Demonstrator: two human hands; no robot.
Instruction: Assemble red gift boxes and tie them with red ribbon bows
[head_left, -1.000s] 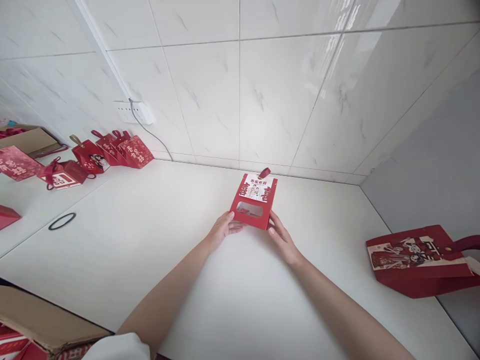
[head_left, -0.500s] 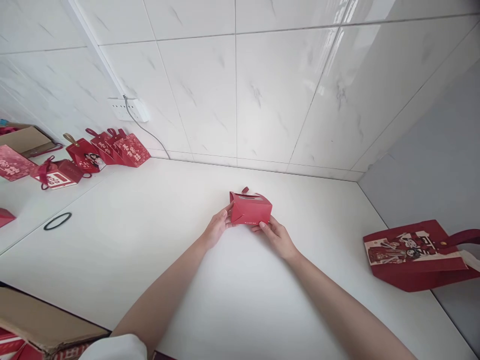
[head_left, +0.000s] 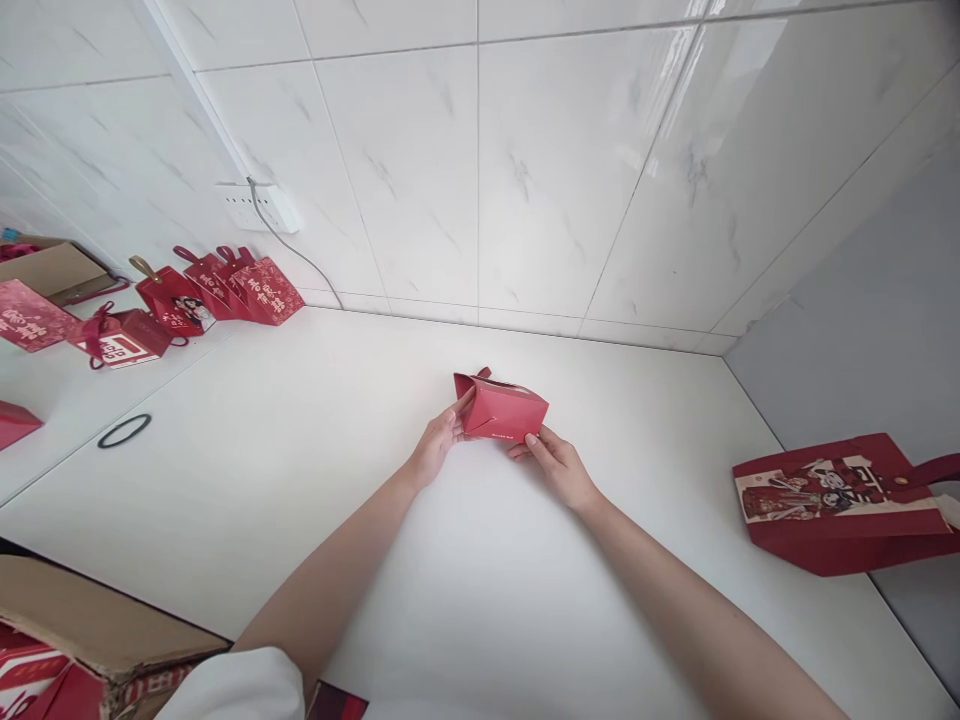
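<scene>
A small red paper gift box (head_left: pixel 511 412) with a ribbon loop at its back is held tilted over the white table. Its left end gapes, and a slit shows along the top edge. My left hand (head_left: pixel 436 440) grips that left end, index finger laid against the side fold and the other fingers beneath. At the lower right corner, my right hand (head_left: pixel 561 464) pinches the box between thumb and fingers. Small pale print runs along the lower edge of the near face.
Several red gift boxes (head_left: pixel 266 292) with ribbon loops stand at the back left by the wall. A larger red gift bag (head_left: pixel 832 500) lies at the right. A black ring (head_left: pixel 124 431) lies on the left of the table (head_left: pixel 315 390). A cardboard box (head_left: pixel 90 610) is at the lower left.
The gift box has turned slightly, its right end dropping and its left end opening wider. My left index finger has moved up onto the side fold. The view has shifted slightly.
</scene>
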